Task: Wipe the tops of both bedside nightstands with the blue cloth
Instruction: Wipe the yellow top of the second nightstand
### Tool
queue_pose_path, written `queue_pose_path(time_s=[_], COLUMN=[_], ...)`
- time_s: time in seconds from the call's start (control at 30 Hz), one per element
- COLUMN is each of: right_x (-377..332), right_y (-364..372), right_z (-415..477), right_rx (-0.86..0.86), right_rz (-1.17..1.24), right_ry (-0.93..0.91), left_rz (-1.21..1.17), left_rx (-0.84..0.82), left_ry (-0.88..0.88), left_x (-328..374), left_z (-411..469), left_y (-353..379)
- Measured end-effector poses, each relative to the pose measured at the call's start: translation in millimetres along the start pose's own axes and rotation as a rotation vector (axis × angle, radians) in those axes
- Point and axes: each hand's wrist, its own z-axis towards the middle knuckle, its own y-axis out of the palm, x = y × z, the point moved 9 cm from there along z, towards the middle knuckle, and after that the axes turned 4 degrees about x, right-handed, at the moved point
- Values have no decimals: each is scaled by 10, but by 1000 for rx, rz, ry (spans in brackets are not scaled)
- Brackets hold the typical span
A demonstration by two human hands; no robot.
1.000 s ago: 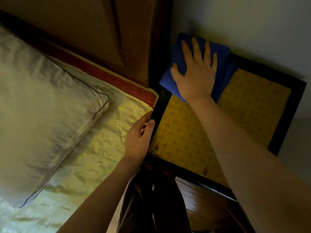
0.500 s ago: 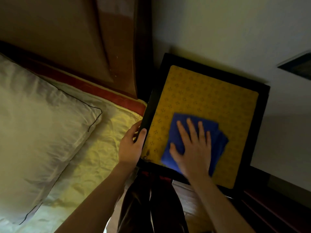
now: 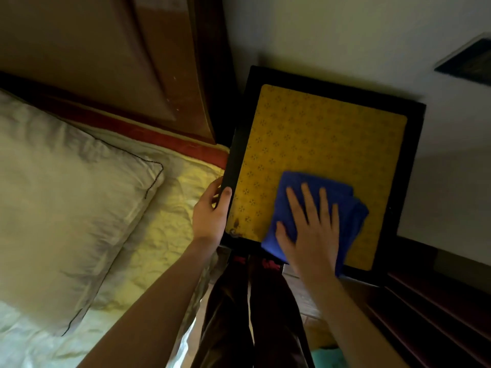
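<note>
A nightstand point(image 3: 329, 134) with a yellow patterned top and a black rim stands beside the bed, against the wall. The folded blue cloth point(image 3: 348, 205) lies on the near part of its top, overhanging the front rim a little. My right hand point(image 3: 310, 229) presses flat on the cloth with fingers spread. My left hand point(image 3: 211, 213) grips the nightstand's left rim, thumb on top. Only this one nightstand is in view.
A white pillow point(image 3: 66, 197) and yellow-cream sheet point(image 3: 164, 216) lie on the bed at left, under a brown wooden headboard point(image 3: 119, 62). My dark trousers point(image 3: 252, 314) show below the nightstand. A dark wooden unit point(image 3: 438, 314) stands at lower right, and a dark frame point(image 3: 470, 62) hangs on the white wall.
My right hand has drawn the cloth from the far left corner down to the near edge, then shifted it slightly right. The left hand has kept its grip on the rim.
</note>
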Motion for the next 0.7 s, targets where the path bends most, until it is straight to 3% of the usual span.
queue_pose_path(time_s=[0.1,0.33,0.47,0.57,0.7], right_x=[93,586,751,682,601], right_y=[60,-180,-262,-273,-118], right_z=[-327,1373,1905,1388,-28], right_rx=[-25,175,152,158,90], right_rz=[-20,67,72,74,44], right_ry=[-26,119,150,110,140], left_rz=[-6,-43,-36,-42,-3], left_rx=[-1,-8,3,-2,-7], left_ry=[11,46,65,48,37], left_x=[6,-136,-110,-40,-42], left_z=[-5,88,66,14,2], left_y=[4,28,39,55,53])
